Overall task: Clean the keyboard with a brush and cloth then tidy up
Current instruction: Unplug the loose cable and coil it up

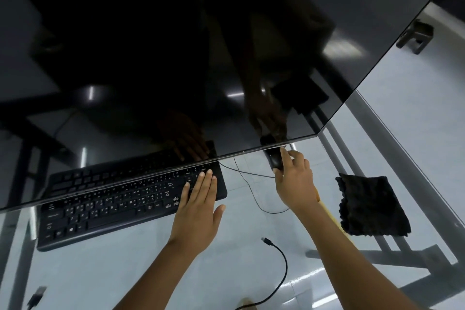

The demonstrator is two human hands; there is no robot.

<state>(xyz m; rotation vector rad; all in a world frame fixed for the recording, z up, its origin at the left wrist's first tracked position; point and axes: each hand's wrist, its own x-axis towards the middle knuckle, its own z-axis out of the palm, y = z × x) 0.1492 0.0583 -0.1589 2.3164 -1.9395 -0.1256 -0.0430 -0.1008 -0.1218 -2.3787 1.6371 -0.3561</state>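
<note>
A black keyboard lies on the glass table, its far edge hidden under the big dark monitor. My left hand rests flat on the keyboard's right end, fingers straight. My right hand grips a black mouse just below the monitor's lower right corner. A black cloth lies folded on the table to the right of my right arm. A yellowish strip shows beside my right wrist, mostly hidden by the arm; I cannot tell what it is.
The dark monitor fills the upper view and overhangs the keyboard. A thin mouse wire loops between keyboard and mouse. A loose black cable lies near the front. Another plug sits at the lower left. The glass table shows its metal frame beneath.
</note>
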